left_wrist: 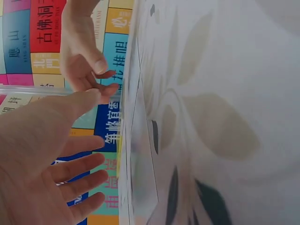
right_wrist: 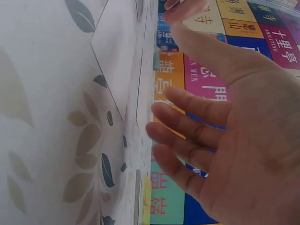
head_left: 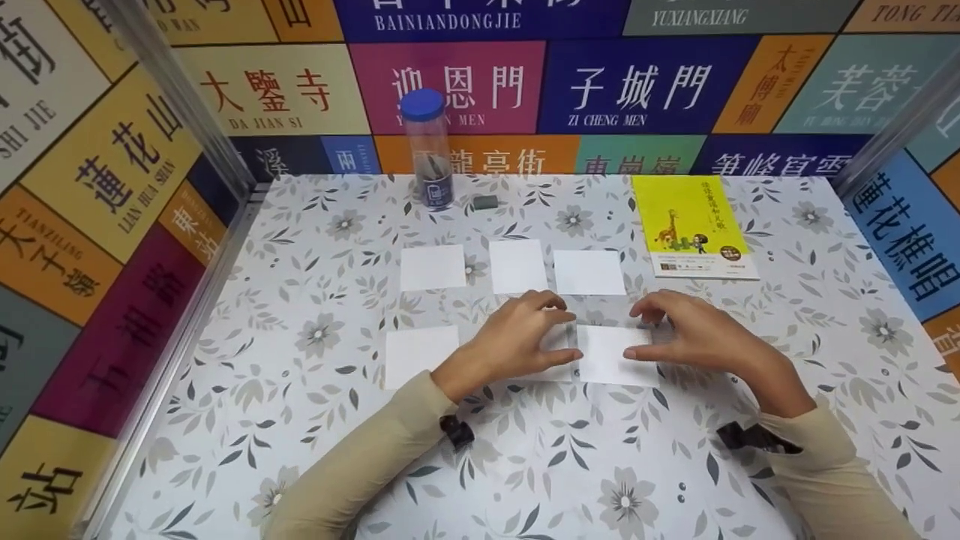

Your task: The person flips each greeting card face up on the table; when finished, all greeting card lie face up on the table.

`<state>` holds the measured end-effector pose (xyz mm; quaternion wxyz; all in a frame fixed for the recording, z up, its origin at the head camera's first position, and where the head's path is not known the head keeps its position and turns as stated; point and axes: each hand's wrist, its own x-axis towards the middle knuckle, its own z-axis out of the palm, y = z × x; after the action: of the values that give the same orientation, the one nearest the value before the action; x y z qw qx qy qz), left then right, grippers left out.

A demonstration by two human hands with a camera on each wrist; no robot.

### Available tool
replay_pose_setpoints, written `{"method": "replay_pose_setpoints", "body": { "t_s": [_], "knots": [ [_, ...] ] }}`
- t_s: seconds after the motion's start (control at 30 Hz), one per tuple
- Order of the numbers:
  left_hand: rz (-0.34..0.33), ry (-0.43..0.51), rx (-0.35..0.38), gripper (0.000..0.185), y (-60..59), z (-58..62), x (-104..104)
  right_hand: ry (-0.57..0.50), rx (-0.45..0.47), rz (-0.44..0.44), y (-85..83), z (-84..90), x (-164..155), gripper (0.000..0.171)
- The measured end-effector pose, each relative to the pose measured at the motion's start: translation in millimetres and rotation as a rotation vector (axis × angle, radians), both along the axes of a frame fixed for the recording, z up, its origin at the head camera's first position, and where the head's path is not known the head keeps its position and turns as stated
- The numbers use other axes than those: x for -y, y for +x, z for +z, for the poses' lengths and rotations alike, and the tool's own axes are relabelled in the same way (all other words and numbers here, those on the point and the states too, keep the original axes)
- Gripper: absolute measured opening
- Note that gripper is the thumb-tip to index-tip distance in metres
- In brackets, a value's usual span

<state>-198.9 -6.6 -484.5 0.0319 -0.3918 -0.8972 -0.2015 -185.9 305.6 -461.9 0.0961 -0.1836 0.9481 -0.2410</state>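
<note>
Several white paper cards lie in two rows on the table. My left hand [head_left: 514, 337] is over the front row and hides most of the middle card [head_left: 553, 371] there. My right hand [head_left: 694, 334] is at the right end of the front-right card [head_left: 611, 356], its thumb overlapping that card. In the left wrist view the left hand's fingers [left_wrist: 79, 168] are spread loosely and hold nothing. The right wrist view shows the right hand's fingers [right_wrist: 187, 136] relaxed, with nothing in them. The front-left card [head_left: 420, 352] lies beside my left wrist.
Three cards form the back row: a left one [head_left: 433, 268], a middle one [head_left: 517, 267] and a right one [head_left: 589, 272]. Behind them stand a clear tube with a blue cap [head_left: 431, 150] and a small grey-green block [head_left: 485, 202]. A yellow book [head_left: 694, 225] lies at back right.
</note>
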Motion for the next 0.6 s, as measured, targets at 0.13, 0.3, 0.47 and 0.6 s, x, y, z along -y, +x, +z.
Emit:
{"method": "replay_pose_setpoints", "body": {
  "t_s": [0.13, 0.3, 0.47, 0.6],
  "knots": [
    [-0.001, -0.037, 0.041, 0.059, -5.7, -4.5, -10.5, 0.010, 0.039, 0.029, -0.8, -6.2, -0.3, 0.077],
    [0.016, -0.075, 0.076, 0.066, -7.3, -9.7, -19.2, 0.044, 0.029, 0.055, -0.4, -10.8, 0.2, 0.076],
    [0.052, -0.126, 0.085, 0.074, -4.5, -10.7, -25.3, 0.096, 0.018, 0.056, 2.4, -11.0, 0.7, 0.082],
    [0.053, -0.121, 0.087, 0.070, -4.5, -11.2, -26.1, 0.104, 0.021, 0.054, 2.4, -11.5, 2.4, 0.084]
  ]
}}
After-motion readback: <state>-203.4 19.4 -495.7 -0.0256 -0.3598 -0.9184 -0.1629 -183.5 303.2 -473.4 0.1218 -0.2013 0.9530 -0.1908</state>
